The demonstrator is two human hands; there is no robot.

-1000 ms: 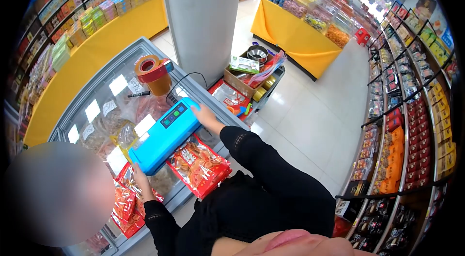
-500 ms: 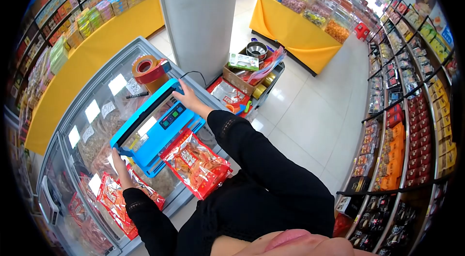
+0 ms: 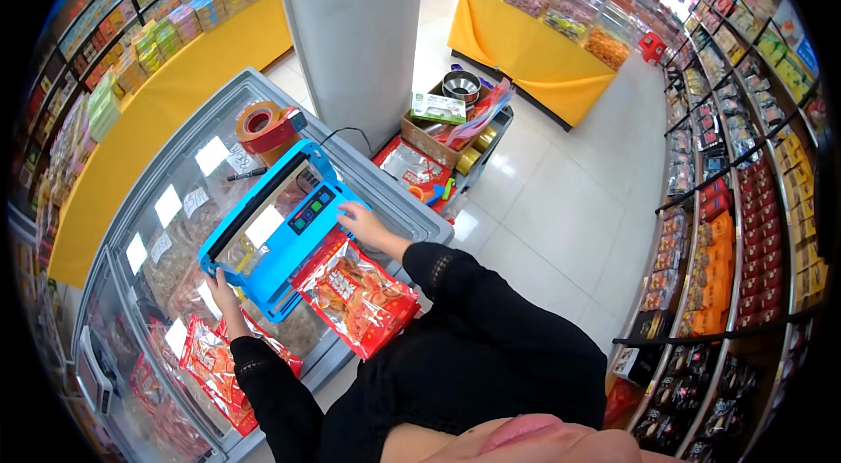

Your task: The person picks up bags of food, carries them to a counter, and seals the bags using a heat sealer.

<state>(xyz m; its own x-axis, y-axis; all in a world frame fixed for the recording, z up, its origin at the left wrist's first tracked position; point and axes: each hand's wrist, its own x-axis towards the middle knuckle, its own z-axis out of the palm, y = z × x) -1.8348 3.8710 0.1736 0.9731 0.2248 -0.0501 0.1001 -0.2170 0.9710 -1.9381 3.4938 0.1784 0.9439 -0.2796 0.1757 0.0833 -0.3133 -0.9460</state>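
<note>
Grey-framed glass: saw the chest freezer (image 3: 385, 185) used beneath both hands, probably for its flat top. Found the blue sealer (image 3: 273, 268) laid on it between left hand (image 3: 228, 298) and right hand (image 3: 373, 229), with left thumb and fingers clamped on a corner of the raised lid (image 3: 252, 203), presumably to prop it. Noted the red snack bag (image 3: 355, 292) flat beside the sealer, just below the right hand, perhaps to line up its top end; saw right fingers loosely curled, but could not tell whether touching either.

Saw open floor (image 3: 534, 200) beyond the right hand, the column (image 3: 355, 42) ahead, blocking reach, other red bags (image 3: 217, 362) crowding the left forearm, and tape rolls (image 3: 274, 138) hemming the lid's far end.
</note>
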